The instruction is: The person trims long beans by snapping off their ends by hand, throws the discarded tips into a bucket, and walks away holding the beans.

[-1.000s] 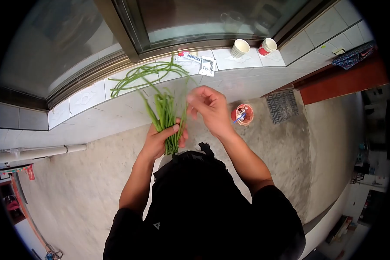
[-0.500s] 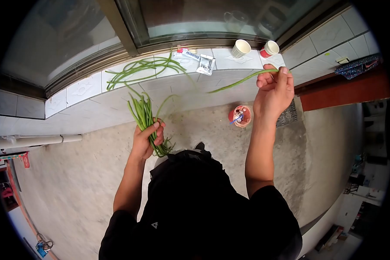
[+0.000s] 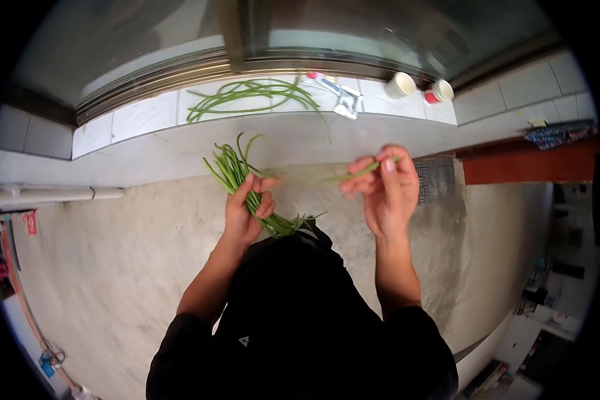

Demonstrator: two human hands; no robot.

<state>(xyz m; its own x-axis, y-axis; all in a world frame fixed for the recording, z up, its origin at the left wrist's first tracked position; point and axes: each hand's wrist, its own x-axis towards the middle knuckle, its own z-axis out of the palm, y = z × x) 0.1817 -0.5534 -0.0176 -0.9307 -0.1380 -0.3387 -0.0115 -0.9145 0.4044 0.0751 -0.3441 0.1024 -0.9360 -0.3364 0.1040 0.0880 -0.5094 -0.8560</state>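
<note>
My left hand (image 3: 250,207) is wrapped round a bunch of garlic scapes (image 3: 230,163), long thin green stalks. Their blunt ends fan out above the fist, and thin curly tips stick out below it near my waist. To the right, my right hand (image 3: 390,190) pinches a single garlic scape (image 3: 365,171) between thumb and fingers. Its free end points toward the bunch and is smeared by motion. More garlic scapes (image 3: 287,87) lie in a loose looped pile on the white tiled ledge (image 3: 143,117), with one thin tip hanging over the edge.
A foil sachet (image 3: 348,103) and a small printed packet (image 3: 323,81) lie on the ledge. Right of them are a white cup (image 3: 401,85) and a red-and-white cup (image 3: 439,91). A window (image 3: 353,30) stands behind. A grey mat (image 3: 435,180) lies on the concrete floor (image 3: 147,247).
My right hand has come down and inward from the ledge with its scape, nearer the bunch. The small bucket seen earlier on the floor is now out of sight. The whole view has shifted slightly.
</note>
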